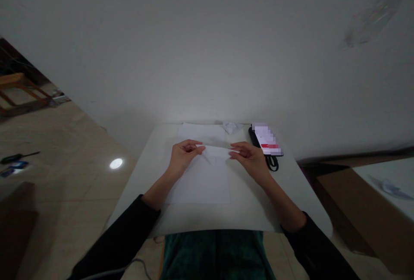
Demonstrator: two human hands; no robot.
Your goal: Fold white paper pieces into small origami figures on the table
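My left hand [186, 155] and right hand [250, 159] pinch opposite ends of the folded paper [217, 152] above the white table [258, 202]. I should keep the pinches light and level, aligning edges before pressing any crease.

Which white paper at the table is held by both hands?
The small piece, pinched by the left hand and right hand; the flat sheets and creased paper lie on the table.
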